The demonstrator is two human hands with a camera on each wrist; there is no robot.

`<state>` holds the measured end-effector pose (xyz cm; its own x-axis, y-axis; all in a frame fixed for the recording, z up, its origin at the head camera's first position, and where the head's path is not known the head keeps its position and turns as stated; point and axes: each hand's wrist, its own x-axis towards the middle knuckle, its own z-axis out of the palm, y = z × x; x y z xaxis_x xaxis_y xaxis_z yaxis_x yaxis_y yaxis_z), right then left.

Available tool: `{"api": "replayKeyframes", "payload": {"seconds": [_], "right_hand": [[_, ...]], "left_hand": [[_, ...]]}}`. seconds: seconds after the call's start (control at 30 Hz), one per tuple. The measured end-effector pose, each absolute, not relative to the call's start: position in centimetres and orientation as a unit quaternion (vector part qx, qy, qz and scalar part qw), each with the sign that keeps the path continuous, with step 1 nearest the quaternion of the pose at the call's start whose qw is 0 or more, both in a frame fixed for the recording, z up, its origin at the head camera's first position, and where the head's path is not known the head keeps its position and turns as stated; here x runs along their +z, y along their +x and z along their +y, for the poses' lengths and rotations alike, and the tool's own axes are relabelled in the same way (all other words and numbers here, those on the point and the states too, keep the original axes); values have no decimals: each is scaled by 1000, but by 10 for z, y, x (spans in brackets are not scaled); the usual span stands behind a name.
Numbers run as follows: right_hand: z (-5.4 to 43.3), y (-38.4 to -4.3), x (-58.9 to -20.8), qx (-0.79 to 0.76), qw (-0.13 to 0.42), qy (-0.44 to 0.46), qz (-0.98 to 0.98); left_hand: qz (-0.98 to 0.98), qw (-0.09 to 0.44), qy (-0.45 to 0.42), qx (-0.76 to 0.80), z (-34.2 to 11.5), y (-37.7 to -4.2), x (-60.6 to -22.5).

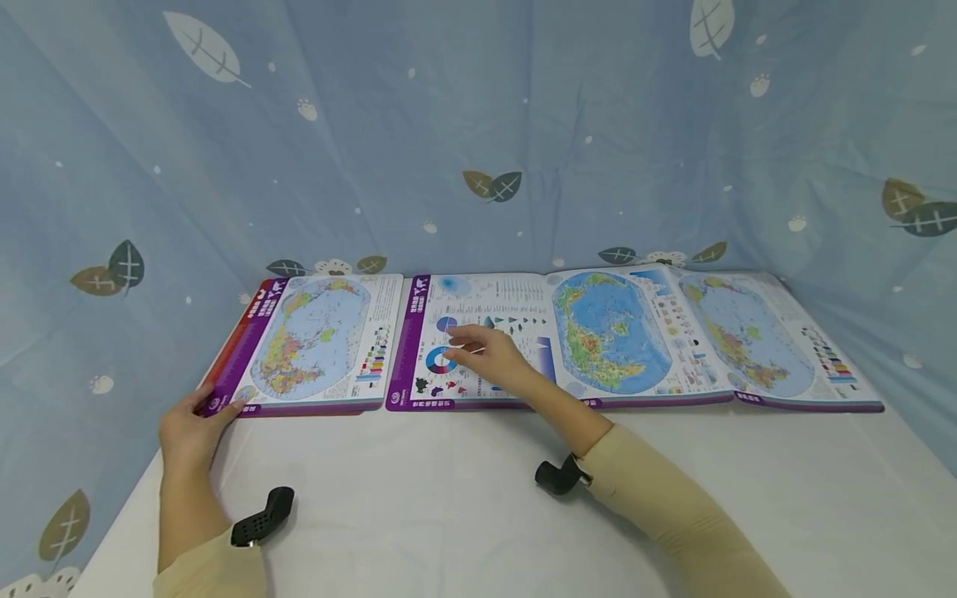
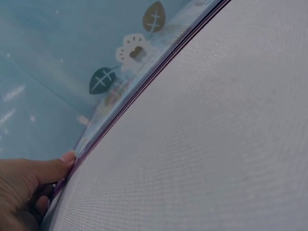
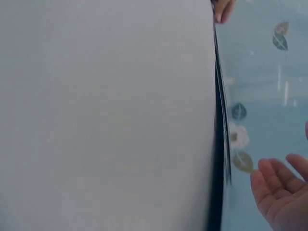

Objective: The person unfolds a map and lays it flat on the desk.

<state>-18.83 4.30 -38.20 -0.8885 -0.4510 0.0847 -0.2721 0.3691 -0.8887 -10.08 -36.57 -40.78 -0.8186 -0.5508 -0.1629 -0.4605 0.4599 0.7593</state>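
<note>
A purple-edged world map sheet lies flat at the left with a red-edged sheet showing beneath it. My left hand pinches the near left corner, thumb on top; in the left wrist view the fingers of that hand curl under the edge. To its right lies a purple-edged chart sheet with diagrams and small print. Over this chart hovers my right hand, fingers loosely bent and holding nothing. The right wrist view shows the same hand with its fingers apart.
Farther right come a physical world map and another world map, side by side in the row. All rest on a white table against a blue leaf-print curtain. A black wrist device sits at the left cuff.
</note>
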Motion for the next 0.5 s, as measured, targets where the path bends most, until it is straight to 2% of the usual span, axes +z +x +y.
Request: {"api": "replayKeyframes", "payload": {"seconds": [0.17,0.5], "right_hand": [[7,-186,-389,-564,142,-187,792],[-43,-176,-399,-599,198,-139,764]], "left_hand": [[-863,46,283,-416,-365,-104,-407],[-862,35,287,-416,-366,-104,-407]]}}
